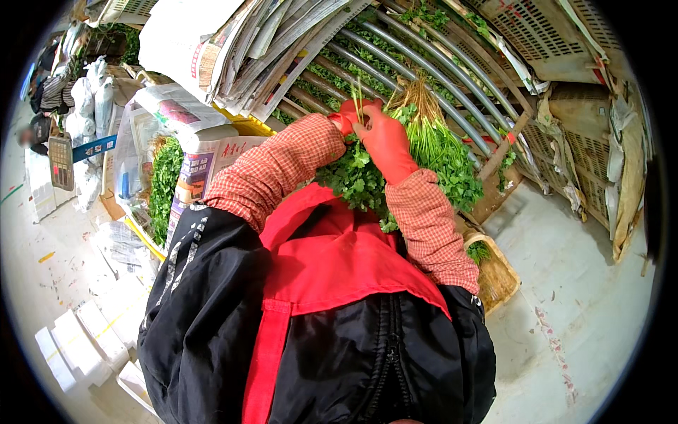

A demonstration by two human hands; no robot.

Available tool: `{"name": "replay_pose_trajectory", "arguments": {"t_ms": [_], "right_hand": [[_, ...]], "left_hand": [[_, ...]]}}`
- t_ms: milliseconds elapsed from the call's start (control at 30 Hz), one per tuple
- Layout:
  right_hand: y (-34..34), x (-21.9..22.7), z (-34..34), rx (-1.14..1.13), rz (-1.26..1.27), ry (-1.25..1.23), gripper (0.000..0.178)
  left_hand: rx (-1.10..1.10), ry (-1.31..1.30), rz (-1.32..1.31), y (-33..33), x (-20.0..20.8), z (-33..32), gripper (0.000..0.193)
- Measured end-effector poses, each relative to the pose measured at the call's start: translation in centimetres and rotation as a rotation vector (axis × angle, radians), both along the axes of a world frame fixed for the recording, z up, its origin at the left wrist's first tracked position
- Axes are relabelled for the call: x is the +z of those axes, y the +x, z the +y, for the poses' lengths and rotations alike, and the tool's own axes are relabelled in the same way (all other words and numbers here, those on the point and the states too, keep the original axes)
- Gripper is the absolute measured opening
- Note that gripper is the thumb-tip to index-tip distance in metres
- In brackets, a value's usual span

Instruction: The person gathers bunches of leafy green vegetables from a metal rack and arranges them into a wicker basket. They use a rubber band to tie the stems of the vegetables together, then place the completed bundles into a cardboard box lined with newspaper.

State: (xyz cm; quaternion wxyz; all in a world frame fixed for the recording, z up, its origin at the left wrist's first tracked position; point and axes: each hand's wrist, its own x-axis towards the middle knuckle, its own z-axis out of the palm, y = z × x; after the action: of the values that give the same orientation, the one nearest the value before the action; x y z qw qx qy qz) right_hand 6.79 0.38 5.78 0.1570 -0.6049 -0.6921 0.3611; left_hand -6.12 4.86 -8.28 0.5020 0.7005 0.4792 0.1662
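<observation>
Head view: the red-gloved right hand (385,138) and red-gloved left hand (347,113) pinch thin stems of a leafy green herb bunch with pale roots (431,138), which lies on the grey metal roller rack (417,67), beside stacked newspapers (240,42).

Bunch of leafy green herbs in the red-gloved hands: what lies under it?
Under the herb bunch runs a rack of grey metal bars, with more greens showing between them. The leaves, the right hand and left hand cover the rack's near part.
</observation>
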Motion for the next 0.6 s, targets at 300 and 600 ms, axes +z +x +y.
{"name": "replay_pose_trajectory", "arguments": {"t_ms": [300,600], "right_hand": [[-0.5,10.9,-2.8,0.237,0.849,-0.135,0.008],[19.2,0.6,3.0,-0.326,-0.015,0.151,0.046]], "left_hand": [[-0.207,0.202,0.508,0.1,6.5,0.6,0.051],[0.043,-0.051,0.518,3.6,8.6,-1.1,0.089]]}}
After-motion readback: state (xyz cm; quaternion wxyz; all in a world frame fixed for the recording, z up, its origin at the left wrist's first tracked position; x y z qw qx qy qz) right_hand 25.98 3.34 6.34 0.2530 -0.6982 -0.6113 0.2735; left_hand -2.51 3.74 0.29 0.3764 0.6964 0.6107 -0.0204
